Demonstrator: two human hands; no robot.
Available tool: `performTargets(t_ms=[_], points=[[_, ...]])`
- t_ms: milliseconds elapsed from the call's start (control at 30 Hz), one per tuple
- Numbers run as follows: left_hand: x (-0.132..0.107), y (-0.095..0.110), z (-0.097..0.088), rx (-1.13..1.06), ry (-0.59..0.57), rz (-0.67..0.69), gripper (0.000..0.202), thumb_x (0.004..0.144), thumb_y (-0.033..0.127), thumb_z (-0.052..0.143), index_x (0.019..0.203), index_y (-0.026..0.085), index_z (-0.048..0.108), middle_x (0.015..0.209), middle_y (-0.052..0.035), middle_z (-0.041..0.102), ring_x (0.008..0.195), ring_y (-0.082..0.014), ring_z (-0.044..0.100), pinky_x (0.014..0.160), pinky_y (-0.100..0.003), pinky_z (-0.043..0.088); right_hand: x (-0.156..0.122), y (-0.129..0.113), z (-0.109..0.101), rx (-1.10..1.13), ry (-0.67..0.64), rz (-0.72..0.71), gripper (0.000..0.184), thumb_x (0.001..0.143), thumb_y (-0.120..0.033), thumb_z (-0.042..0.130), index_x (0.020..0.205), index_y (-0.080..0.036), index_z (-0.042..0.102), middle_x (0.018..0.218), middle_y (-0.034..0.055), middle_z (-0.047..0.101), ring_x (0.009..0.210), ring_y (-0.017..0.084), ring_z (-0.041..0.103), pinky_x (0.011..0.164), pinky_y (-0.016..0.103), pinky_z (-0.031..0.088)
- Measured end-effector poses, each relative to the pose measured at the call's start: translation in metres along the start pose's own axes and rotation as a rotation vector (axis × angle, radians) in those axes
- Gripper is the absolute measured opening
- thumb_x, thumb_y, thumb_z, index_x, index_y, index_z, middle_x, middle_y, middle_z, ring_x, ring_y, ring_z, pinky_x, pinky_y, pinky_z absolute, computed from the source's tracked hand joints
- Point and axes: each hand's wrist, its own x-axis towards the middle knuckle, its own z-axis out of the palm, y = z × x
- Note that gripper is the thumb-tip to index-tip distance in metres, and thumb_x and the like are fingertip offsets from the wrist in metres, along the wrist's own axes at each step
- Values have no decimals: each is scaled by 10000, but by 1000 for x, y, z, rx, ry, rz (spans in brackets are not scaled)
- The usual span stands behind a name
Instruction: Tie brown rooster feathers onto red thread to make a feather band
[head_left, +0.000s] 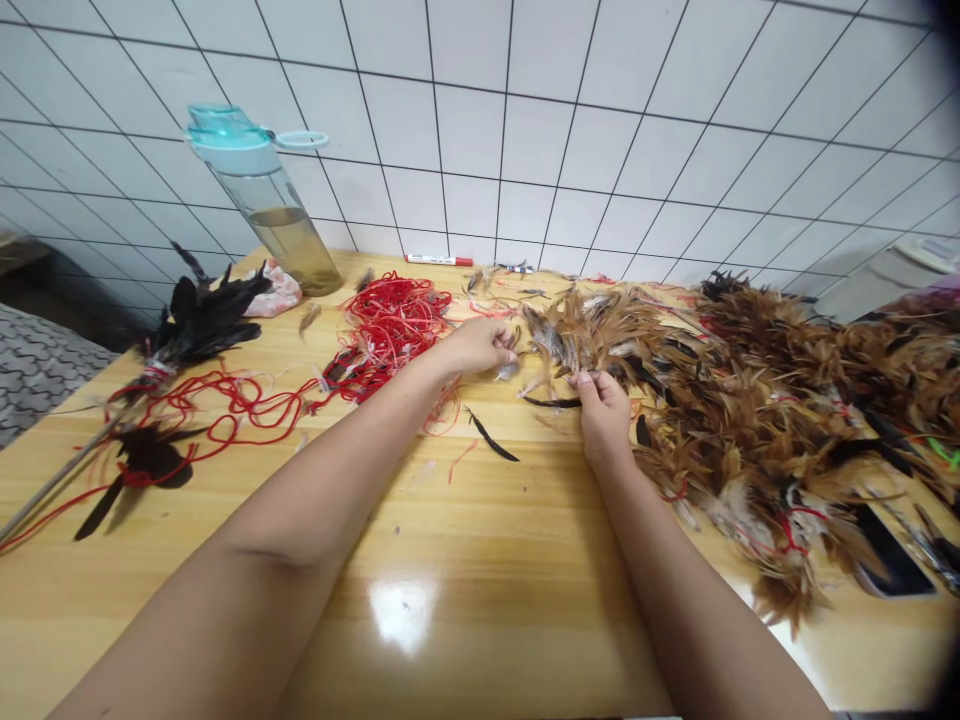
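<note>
— Hands?
— Left hand (480, 345) closed, fingertips pinching a small greyish feather tuft (508, 369). Right hand (604, 415) closed too, thumb and fingers nipping the near edge of a bunch of brown-and-black rooster feathers (581, 335).
— Bunch where?
— On the glossy yellow wooden table (450, 560), just beyond and between both hands, long axis left-right, running into the big heap of brown feathers (765, 410) on the right. Right hand is nearer.
— Left side?
— Tangle of red string (390, 325) just beside the left hand. Loose black feather (491, 437) between the wrists.

both hands (480, 345) (604, 410) at brown feathers (600, 335)
</note>
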Motion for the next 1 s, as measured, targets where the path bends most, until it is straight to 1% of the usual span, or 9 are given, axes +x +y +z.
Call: performTargets(t_ms=[167, 267, 400, 467, 533, 600, 733, 867, 1000], points=[[-5, 2, -10, 242, -138, -52, 166, 646, 324, 660, 614, 170, 608, 570, 29, 583, 587, -108, 498, 567, -216, 329, 0, 1, 0, -13, -5, -5, 287, 758, -485, 581, 708, -204, 604, 702, 8, 626, 730, 179, 548, 740, 319, 411], [-7, 6, -11, 350, -192, -74, 191, 611, 370, 705, 595, 189, 645, 552, 25, 583, 569, -117, 493, 547, -226, 314, 0, 1, 0, -29, -13, -12, 288, 759, -486, 577, 708, -204, 606, 697, 7, 623, 726, 178, 545, 739, 318, 406], [-8, 10, -1, 481, -131, -55, 181, 559, 299, 745, 525, 195, 600, 487, 26, 523, 506, -116, 437, 529, -246, 282, 0, 0, 0, -45, -15, -25, 291, 765, -487, 575, 716, -203, 615, 701, 9, 630, 739, 179, 547, 742, 316, 406], [-8, 11, 3, 541, -106, -38, 148, 578, 227, 712, 515, 189, 584, 484, 18, 510, 504, -116, 420, 539, -254, 278, -1, -1, 0, -43, -11, -21, 291, 764, -485, 577, 712, -202, 618, 704, 11, 635, 739, 179, 550, 743, 318, 409], [-8, 11, 4, 521, -75, -6, 111, 609, 170, 660, 533, 178, 581, 518, 8, 532, 530, -117, 434, 560, -255, 287, -1, -1, 0, -40, -13, -12, 284, 762, -477, 582, 711, -201, 625, 708, 13, 641, 738, 181, 556, 751, 324, 415], [-7, 11, 3, 361, -8, 43, 80, 654, 174, 629, 587, 167, 587, 568, 9, 559, 567, -114, 459, 577, -243, 308, -1, -1, 0, -31, -14, -7, 279, 764, -470, 587, 717, -199, 634, 719, 18, 649, 749, 184, 565, 769, 332, 422], [-6, 16, 7, -193, 82, 135, 173, 743, 265, 632, 649, 152, 541, 575, 33, 512, 556, -82, 454, 564, -207, 341, 0, 3, 0, 11, -19, 10, 288, 753, -479, 610, 736, -195, 659, 757, 27, 674, 781, 189, 585, 815, 350, 433], [-11, 31, 31, -593, 53, 57, 227, 745, 266, 702, 680, 140, 524, 577, 32, 520, 515, -62, 463, 544, -198, 372, 2, 6, 0, 46, -38, 31, 309, 733, -496, 627, 755, -190, 669, 773, 29, 677, 778, 185, 586, 818, 351, 439], [-17, 43, 58, -778, -7, -2, 203, 781, 217, 683, 692, 130, 523, 562, 31, 535, 492, -45, 455, 530, -184, 366, 3, 8, 0, 45, -62, 17, 293, 745, -485, 612, 738, -194, 638, 710, 2, 623, 710, 161, 531, 740, 312, 425]])
